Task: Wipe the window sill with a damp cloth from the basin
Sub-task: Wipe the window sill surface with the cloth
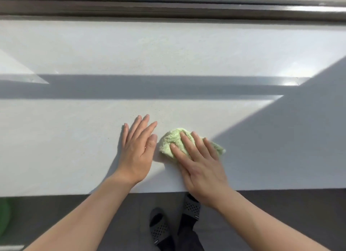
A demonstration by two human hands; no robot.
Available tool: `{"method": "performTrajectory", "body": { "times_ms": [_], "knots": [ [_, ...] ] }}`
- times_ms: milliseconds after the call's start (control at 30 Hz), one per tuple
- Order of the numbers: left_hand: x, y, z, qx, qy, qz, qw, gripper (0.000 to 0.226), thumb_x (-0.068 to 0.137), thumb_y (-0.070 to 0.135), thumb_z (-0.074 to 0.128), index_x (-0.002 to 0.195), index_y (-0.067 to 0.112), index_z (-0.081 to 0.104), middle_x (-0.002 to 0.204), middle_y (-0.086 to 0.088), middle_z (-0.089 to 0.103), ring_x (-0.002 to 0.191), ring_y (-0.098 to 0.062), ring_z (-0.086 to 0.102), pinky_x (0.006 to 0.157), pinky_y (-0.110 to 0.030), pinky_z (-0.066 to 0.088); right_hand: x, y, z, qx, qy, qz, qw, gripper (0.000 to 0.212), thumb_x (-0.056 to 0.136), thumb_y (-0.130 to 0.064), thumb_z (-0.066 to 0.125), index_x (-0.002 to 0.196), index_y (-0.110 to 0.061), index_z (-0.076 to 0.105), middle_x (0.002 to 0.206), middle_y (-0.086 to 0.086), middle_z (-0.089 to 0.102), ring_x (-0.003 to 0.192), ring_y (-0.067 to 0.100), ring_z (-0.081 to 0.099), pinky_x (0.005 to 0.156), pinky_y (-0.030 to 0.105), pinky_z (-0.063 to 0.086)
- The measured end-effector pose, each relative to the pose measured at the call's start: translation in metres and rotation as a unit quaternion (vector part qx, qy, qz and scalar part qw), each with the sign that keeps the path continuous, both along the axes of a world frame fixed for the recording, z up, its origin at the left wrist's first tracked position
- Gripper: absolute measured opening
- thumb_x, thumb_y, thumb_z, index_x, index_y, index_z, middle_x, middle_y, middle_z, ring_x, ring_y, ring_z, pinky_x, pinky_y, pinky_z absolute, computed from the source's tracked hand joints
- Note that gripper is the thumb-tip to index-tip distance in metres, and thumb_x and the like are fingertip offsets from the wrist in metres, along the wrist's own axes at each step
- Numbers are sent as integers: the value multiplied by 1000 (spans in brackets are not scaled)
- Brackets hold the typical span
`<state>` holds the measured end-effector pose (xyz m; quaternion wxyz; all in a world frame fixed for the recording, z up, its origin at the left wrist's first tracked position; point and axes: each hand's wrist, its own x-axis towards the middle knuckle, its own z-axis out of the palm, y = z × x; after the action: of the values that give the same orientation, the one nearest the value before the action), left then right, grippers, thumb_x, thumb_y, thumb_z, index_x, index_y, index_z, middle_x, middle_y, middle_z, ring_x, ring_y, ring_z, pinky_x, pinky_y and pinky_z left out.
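Pressing cloth (169,138) under right hand (201,168) | left hand (137,151) flat beside | slippers (160,230) below

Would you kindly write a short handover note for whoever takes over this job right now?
Left hand: flat on the window sill, fingers straight, holding nothing.
Right hand: straight fingers press the green cloth onto the sill near its front edge, just right of the left hand.
A green object at the lower left edge may be the basin; too little shows to tell.
Done: cloth is on the sill, wiping underway.
Left: fine grit specks show beyond the fingers and farther back, so most of the sill likely needs wiping.
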<state>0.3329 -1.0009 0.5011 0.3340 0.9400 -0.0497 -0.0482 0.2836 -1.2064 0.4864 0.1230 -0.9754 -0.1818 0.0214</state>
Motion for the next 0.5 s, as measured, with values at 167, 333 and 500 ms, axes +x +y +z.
{"method": "performTrajectory", "body": {
  "times_ms": [167, 333, 500],
  "knots": [
    [-3, -5, -4, 165, 24, -55, 985, 62, 96, 53, 7, 153, 37, 26, 166, 6, -2, 150, -9, -16, 120, -46, -13, 32, -39, 10, -9, 21, -103, 994, 51, 100, -34, 45, 150, -39, 36, 163, -4, 24, 151, 26, 20, 122, 45, 14],
    [-3, -10, -7, 217, 14, -52, 975, 61, 96, 53, 6, 155, 38, 16, 166, 3, -6, 150, -14, -17, 119, -49, -13, -19, 2, 0, -6, 2, -134, 991, 55, 100, -30, 42, 153, -37, 27, 165, -1, 16, 153, 27, 8, 122, 48, 10],
    [-3, -10, -8, 214, 17, -51, 975, 57, 99, 50, 13, 154, 38, 19, 166, 4, -4, 151, -13, -15, 120, -48, -14, -27, -55, 3, -44, 28, 51, 997, 57, 100, -35, 39, 154, -42, 23, 165, -5, 16, 153, 21, 10, 124, 43, 8]
  ]
}}
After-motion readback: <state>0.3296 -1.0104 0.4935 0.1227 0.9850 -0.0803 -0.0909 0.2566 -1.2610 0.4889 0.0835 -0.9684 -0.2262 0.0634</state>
